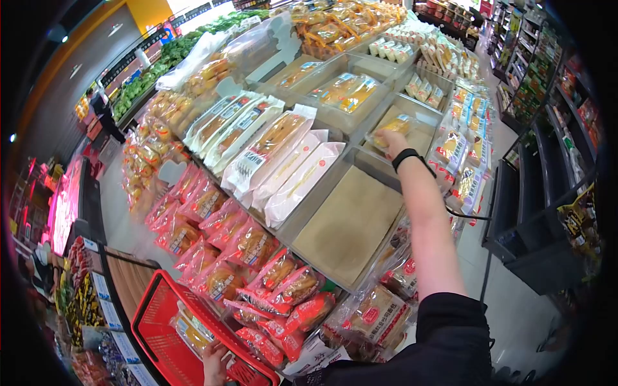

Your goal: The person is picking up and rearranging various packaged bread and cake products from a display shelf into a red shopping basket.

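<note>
Yellow bread packet (pixel 395 123) sits in a grey bin (pixel 425 139) at one o'clock — your right hand (pixel 390 144) is closed on its near edge, a black wristband (pixel 405 156) just behind it. Down at seven o'clock your left hand (pixel 215 362) grips the rim of the red basket (pixel 153 320) — wrapped goods (pixel 193 329) lie inside. Red-wrapped loaves (pixel 283 289) lie just beside it.

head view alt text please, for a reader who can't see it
A person's right hand holds a yellow bread packet in a bin of a shop's bakery display, a black wristband on the wrist. Their left hand grips a red shopping basket beside rows of red and white wrapped loaves.
</note>
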A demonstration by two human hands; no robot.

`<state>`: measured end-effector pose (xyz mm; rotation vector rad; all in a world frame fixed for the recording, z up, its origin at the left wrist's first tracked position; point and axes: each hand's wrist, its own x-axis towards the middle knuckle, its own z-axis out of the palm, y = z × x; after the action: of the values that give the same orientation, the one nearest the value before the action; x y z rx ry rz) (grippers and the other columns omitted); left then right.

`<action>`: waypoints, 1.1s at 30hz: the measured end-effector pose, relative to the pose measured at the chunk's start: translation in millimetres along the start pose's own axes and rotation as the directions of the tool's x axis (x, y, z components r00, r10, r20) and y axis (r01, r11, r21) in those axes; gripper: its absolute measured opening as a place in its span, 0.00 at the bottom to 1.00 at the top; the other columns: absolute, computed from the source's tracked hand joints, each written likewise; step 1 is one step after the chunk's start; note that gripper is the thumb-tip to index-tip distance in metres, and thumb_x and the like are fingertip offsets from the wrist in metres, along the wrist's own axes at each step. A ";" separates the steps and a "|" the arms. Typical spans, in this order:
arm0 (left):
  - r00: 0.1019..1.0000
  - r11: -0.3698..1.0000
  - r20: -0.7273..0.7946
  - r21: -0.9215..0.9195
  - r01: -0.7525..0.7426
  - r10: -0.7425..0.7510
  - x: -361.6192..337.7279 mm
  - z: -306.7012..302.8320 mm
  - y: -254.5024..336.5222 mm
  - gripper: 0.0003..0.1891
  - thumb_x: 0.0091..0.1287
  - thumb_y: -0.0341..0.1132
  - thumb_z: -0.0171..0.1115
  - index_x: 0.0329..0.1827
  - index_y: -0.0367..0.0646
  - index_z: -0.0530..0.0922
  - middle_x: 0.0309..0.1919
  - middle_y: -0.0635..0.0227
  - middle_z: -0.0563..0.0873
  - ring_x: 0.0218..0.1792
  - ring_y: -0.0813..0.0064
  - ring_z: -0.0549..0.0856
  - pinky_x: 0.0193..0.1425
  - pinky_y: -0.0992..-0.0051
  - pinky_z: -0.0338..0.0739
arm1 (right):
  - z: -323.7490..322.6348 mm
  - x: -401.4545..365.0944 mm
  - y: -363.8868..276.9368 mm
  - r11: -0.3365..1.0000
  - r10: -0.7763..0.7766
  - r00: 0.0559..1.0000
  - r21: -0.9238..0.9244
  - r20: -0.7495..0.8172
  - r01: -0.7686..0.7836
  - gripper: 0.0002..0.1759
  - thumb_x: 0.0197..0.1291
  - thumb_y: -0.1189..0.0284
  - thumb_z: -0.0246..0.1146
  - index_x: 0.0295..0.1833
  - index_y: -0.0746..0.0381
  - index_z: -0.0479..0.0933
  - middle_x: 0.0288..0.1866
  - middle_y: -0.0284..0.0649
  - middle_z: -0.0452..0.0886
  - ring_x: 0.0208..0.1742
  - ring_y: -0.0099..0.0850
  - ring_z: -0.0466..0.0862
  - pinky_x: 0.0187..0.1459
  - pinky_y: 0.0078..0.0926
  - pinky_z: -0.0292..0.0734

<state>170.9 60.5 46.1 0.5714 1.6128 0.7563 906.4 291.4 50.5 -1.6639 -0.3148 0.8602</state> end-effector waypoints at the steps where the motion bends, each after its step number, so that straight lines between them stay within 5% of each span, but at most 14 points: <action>1: 1.000 1.000 -0.011 -0.008 0.002 -0.002 -5.0 2.4 4.7 0.17 0.59 0.24 0.55 0.53 0.40 0.71 0.45 0.64 0.79 0.44 0.72 0.79 0.44 0.73 0.74 | 4.4 -38.4 -22.0 0.989 0.126 0.990 0.085 -0.064 -0.121 0.25 0.45 0.65 0.68 0.49 0.58 0.70 0.45 0.39 0.73 0.43 0.33 0.73 0.34 0.35 0.72; 3: 0.997 0.999 0.066 -0.009 -0.035 0.036 -8.9 11.6 15.4 0.17 0.62 0.25 0.53 0.55 0.39 0.70 0.47 0.64 0.79 0.47 0.70 0.79 0.45 0.71 0.73 | -1.0 -44.0 -24.7 0.949 0.088 0.996 0.305 -0.020 -0.078 0.26 0.45 0.70 0.68 0.51 0.58 0.68 0.49 0.42 0.73 0.46 0.42 0.75 0.44 0.42 0.76; 6: 0.995 1.000 0.093 0.002 -0.024 0.024 -0.9 3.1 12.8 0.17 0.61 0.25 0.54 0.55 0.39 0.71 0.47 0.66 0.79 0.47 0.72 0.79 0.46 0.71 0.72 | -19.2 -73.0 -35.8 0.879 -0.040 0.981 0.474 0.190 -0.056 0.21 0.50 0.74 0.66 0.50 0.60 0.68 0.48 0.42 0.73 0.46 0.38 0.77 0.43 0.41 0.80; 10: 1.000 1.000 -0.011 -0.008 0.015 -0.015 20.6 -11.5 1.2 0.18 0.60 0.26 0.56 0.54 0.44 0.72 0.42 0.69 0.80 0.46 0.75 0.78 0.48 0.71 0.70 | -23.1 -197.3 -60.6 0.953 -0.089 0.954 0.304 0.286 -0.003 0.19 0.53 0.72 0.65 0.51 0.62 0.70 0.42 0.38 0.78 0.37 0.30 0.81 0.40 0.33 0.81; 14: 0.996 0.995 0.005 -0.042 0.092 -0.092 38.1 -11.7 5.5 0.23 0.59 0.27 0.56 0.59 0.42 0.65 0.39 0.66 0.80 0.42 0.72 0.79 0.44 0.65 0.71 | -7.3 -347.6 -59.1 0.979 -0.156 0.856 0.195 0.493 0.065 0.21 0.56 0.71 0.64 0.54 0.65 0.69 0.45 0.38 0.79 0.41 0.30 0.81 0.41 0.28 0.80; 17: 0.979 0.988 0.184 -0.110 0.110 -0.088 59.4 -14.7 -3.7 0.23 0.59 0.27 0.56 0.59 0.41 0.65 0.36 0.63 0.80 0.38 0.69 0.81 0.38 0.68 0.75 | 9.8 -436.1 -44.5 0.993 -0.015 0.757 0.097 0.653 -0.064 0.26 0.53 0.75 0.65 0.58 0.66 0.66 0.48 0.39 0.78 0.43 0.29 0.81 0.42 0.27 0.78; 21: 0.960 0.978 0.266 -0.159 0.133 -0.088 61.6 -15.3 0.2 0.18 0.59 0.27 0.56 0.54 0.41 0.69 0.39 0.66 0.79 0.42 0.69 0.80 0.42 0.67 0.77 | 48.3 -514.9 0.7 0.981 0.113 0.581 0.003 0.806 -0.195 0.30 0.50 0.78 0.67 0.60 0.64 0.64 0.49 0.39 0.77 0.45 0.27 0.80 0.43 0.25 0.78; 25: 0.969 0.974 0.236 -0.224 -0.018 0.072 29.9 -8.2 17.7 0.16 0.61 0.27 0.56 0.54 0.41 0.72 0.42 0.65 0.80 0.43 0.74 0.79 0.43 0.71 0.76 | 89.2 -564.3 34.1 0.966 0.219 0.456 -0.126 0.863 -0.226 0.32 0.50 0.79 0.67 0.61 0.64 0.63 0.49 0.36 0.76 0.49 0.24 0.78 0.50 0.25 0.75; 28: 0.823 0.847 0.225 -0.258 -0.465 0.521 -23.0 -0.8 47.8 0.17 0.63 0.26 0.54 0.56 0.39 0.69 0.46 0.62 0.80 0.48 0.72 0.80 0.49 0.72 0.76 | 112.3 -580.5 65.5 0.994 0.098 0.451 -0.105 0.887 -0.009 0.35 0.49 0.79 0.67 0.63 0.65 0.60 0.52 0.37 0.73 0.52 0.24 0.75 0.54 0.25 0.72; 29: 0.825 0.844 0.215 -0.269 -0.465 0.523 -44.0 1.0 60.9 0.17 0.63 0.26 0.54 0.56 0.39 0.69 0.46 0.62 0.80 0.48 0.72 0.80 0.49 0.72 0.76 | 120.5 -586.2 69.0 0.994 0.102 0.444 -0.114 0.890 0.000 0.35 0.49 0.79 0.67 0.63 0.65 0.60 0.52 0.37 0.73 0.52 0.24 0.75 0.54 0.25 0.72; 31: 0.736 0.888 0.519 -0.382 -0.256 0.435 -78.5 5.0 73.1 0.24 0.64 0.29 0.59 0.62 0.38 0.64 0.52 0.62 0.77 0.53 0.72 0.77 0.52 0.73 0.75 | 130.4 -597.7 76.2 0.980 -0.061 0.459 -0.035 0.886 0.197 0.37 0.48 0.78 0.68 0.63 0.66 0.58 0.52 0.38 0.73 0.51 0.24 0.75 0.54 0.26 0.71; 33: 0.598 0.887 0.655 -0.361 -0.289 0.462 -85.6 14.6 66.8 0.33 0.62 0.28 0.62 0.68 0.39 0.55 0.56 0.62 0.74 0.56 0.71 0.75 0.58 0.71 0.72 | 135.9 -593.0 95.4 0.970 -0.035 0.439 -0.076 0.898 0.233 0.39 0.48 0.77 0.69 0.63 0.67 0.56 0.53 0.41 0.70 0.54 0.26 0.72 0.57 0.28 0.69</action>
<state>197.3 45.1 151.4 0.9334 0.6391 0.8557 380.6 -4.8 173.1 -1.1525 -1.3007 1.5931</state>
